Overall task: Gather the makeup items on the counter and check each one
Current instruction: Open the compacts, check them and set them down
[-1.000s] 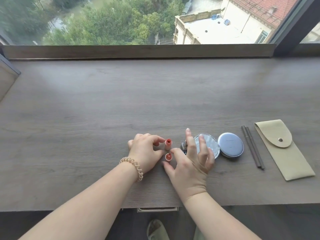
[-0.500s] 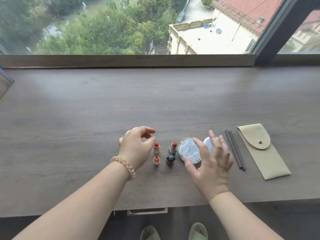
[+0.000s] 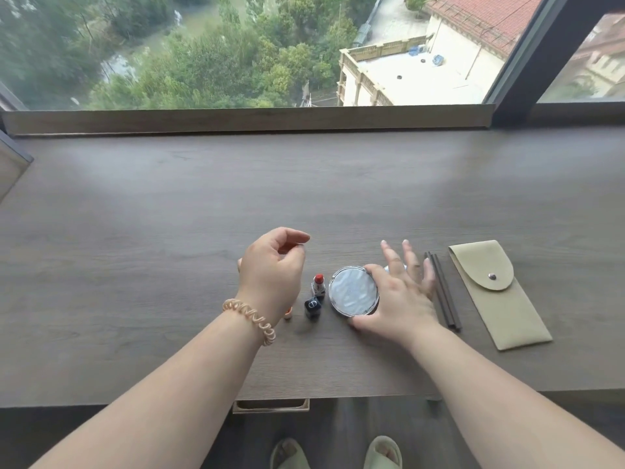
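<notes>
Compact (image 3: pixel 353 292) is lying just left of your right hand (image 3: pixel 397 299), whose spread, unclenched fingers are flanking it; your left hand (image 3: pixel 270 269) is hovering loosely curled, empty, beside the lipstick (image 3: pixel 318 282).

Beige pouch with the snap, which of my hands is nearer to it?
Right. The right hand sits left of the pouch, by the round compact, with only the dark sticks between them. The left hand hovers farther left, beyond the lipstick.
</notes>
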The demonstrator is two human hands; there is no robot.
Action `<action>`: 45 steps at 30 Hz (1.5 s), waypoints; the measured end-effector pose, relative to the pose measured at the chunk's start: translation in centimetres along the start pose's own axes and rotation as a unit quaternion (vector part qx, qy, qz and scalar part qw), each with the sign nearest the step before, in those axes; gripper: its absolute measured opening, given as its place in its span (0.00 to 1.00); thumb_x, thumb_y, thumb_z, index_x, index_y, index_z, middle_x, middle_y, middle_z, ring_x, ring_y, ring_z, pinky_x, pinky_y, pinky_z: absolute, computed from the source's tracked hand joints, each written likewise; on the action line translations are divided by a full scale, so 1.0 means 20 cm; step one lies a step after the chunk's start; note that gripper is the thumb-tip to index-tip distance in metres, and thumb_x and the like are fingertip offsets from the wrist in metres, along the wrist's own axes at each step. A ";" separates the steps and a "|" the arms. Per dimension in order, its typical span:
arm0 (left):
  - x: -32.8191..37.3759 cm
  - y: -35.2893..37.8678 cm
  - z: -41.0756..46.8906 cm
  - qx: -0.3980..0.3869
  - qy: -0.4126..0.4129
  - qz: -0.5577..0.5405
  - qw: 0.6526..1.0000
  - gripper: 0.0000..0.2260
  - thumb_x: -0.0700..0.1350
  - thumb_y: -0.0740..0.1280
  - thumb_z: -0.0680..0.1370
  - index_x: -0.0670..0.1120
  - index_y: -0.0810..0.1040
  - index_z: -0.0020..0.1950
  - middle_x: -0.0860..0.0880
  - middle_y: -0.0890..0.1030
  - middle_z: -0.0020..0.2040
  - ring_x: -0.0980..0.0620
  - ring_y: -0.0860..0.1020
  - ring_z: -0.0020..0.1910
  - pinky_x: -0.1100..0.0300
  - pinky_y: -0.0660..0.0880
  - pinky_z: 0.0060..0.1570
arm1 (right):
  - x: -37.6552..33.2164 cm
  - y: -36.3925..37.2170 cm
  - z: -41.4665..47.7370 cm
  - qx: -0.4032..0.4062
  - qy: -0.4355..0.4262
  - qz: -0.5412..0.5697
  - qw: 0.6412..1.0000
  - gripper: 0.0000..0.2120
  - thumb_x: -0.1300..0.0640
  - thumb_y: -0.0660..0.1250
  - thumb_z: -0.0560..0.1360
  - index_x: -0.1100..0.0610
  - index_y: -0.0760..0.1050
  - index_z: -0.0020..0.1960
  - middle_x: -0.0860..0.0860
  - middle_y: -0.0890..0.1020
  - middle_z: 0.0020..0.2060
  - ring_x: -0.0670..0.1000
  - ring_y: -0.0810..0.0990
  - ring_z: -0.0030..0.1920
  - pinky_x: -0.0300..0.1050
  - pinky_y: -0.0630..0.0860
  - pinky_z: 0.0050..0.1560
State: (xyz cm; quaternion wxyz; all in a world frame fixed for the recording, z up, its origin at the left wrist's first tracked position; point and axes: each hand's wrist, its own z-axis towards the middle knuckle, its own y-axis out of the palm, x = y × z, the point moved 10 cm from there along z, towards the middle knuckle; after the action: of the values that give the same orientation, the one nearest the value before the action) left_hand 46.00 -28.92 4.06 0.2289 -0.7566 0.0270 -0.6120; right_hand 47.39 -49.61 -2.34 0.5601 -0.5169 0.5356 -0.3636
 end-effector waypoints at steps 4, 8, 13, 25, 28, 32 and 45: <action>0.12 -0.03 -0.07 0.032 0.033 -0.033 0.998 0.08 0.51 0.65 0.69 0.62 0.79 0.44 0.62 0.81 0.41 0.44 0.80 0.35 0.33 0.74 0.51 | 0.05 -0.18 -0.05 0.061 0.029 0.126 0.990 0.36 0.33 0.70 0.52 0.41 0.71 0.58 0.45 0.56 0.75 0.48 0.39 0.75 0.55 0.36 0.72; 0.30 0.05 -0.15 -0.024 0.058 -0.120 0.991 0.13 0.51 0.68 0.68 0.58 0.79 0.53 0.53 0.79 0.51 0.51 0.77 0.52 0.50 0.76 0.55 | 0.13 -0.38 -0.08 0.035 0.071 0.385 0.919 0.30 0.30 0.68 0.49 0.37 0.73 0.50 0.39 0.60 0.72 0.39 0.42 0.74 0.55 0.46 0.74; 0.55 0.38 -0.34 -0.246 0.025 -0.235 0.940 0.31 0.57 0.67 0.67 0.59 0.66 0.70 0.51 0.75 0.65 0.49 0.75 0.62 0.60 0.71 0.53 | 0.14 -0.65 -0.11 -0.001 0.010 0.509 0.861 0.32 0.24 0.67 0.50 0.45 0.81 0.43 0.44 0.67 0.71 0.41 0.46 0.75 0.52 0.46 0.73; 0.76 0.51 -0.51 -0.228 -0.071 -0.430 0.871 0.18 0.53 0.67 0.69 0.47 0.75 0.57 0.41 0.80 0.51 0.39 0.81 0.44 0.59 0.76 0.35 | 0.21 -1.12 -0.30 0.046 -0.064 0.572 0.816 0.39 0.22 0.61 0.58 0.42 0.70 0.63 0.39 0.74 0.62 0.38 0.71 0.64 0.35 0.67 0.59; 0.80 0.54 -0.55 -0.251 -0.067 -0.432 0.864 0.22 0.54 0.68 0.69 0.45 0.75 0.59 0.39 0.78 0.53 0.39 0.81 0.45 0.59 0.77 0.36 | 0.13 -1.16 -0.31 0.021 -0.116 0.524 0.844 0.33 0.33 0.67 0.61 0.35 0.65 0.64 0.38 0.71 0.64 0.37 0.70 0.64 0.41 0.70 0.62; 0.84 0.57 -0.60 -0.285 -0.065 -0.445 0.846 0.20 0.54 0.65 0.71 0.43 0.77 0.57 0.35 0.77 0.56 0.39 0.81 0.44 0.58 0.78 0.37 | 0.09 -1.20 -0.33 0.018 -0.143 0.554 0.820 0.31 0.40 0.71 0.63 0.33 0.66 0.64 0.45 0.71 0.66 0.38 0.72 0.63 0.39 0.75 0.55; 0.84 0.50 -0.56 -0.226 0.008 -0.419 0.879 0.38 0.57 0.76 0.64 0.41 0.69 0.66 0.38 0.77 0.58 0.38 0.75 0.52 0.38 0.67 0.63 | -0.02 -1.19 -0.30 0.039 -0.125 0.639 0.758 0.27 0.50 0.73 0.63 0.40 0.70 0.60 0.40 0.74 0.57 0.44 0.74 0.63 0.43 0.76 0.58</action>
State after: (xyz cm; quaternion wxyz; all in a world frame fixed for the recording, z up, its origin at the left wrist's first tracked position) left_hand 42.12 -46.71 17.25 -0.2261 -0.7236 -0.1531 -0.6339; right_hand 44.99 -55.09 21.52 0.7441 -0.0733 0.6519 0.1261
